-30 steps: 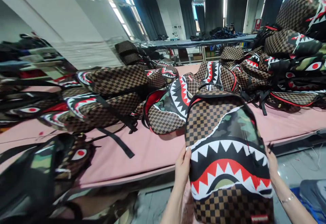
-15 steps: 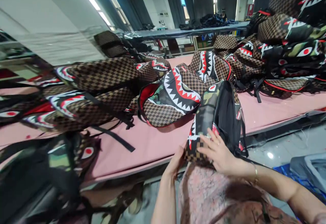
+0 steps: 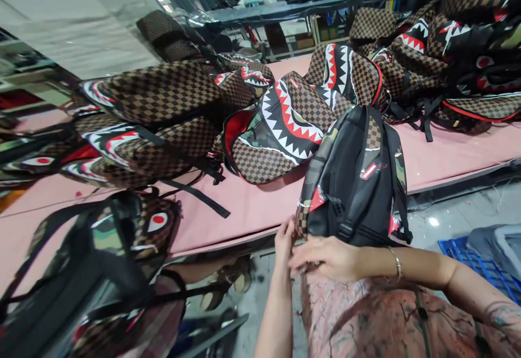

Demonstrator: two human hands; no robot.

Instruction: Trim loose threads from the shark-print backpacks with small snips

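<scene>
A backpack (image 3: pixel 354 184) with a black padded back, straps and checkered and camouflage sides stands at the table's front edge, its strap side turned toward me. My left hand (image 3: pixel 285 238) is at its lower left corner, fingers bent against the checkered bottom; what they grip, if anything, is hidden. Just below the bag's base, my right hand (image 3: pixel 325 257) reaches leftward with fingers extended and slightly apart, close to my left hand. Beside this backpack lies another (image 3: pixel 285 130), checkered with a shark-mouth print and an open red-lined pocket.
Stacked checkered backpacks (image 3: pixel 163 92) fill the left of the pink table (image 3: pixel 248 211); more (image 3: pixel 480 114) are piled at the right. A camouflage bag (image 3: pixel 126 238) is at the lower left. A blue crate (image 3: pixel 480 266) stands on the floor at the right.
The backpack has turned so its black back and straps face me more. My right hand has moved from its front down to below its base. The view has tilted downward.
</scene>
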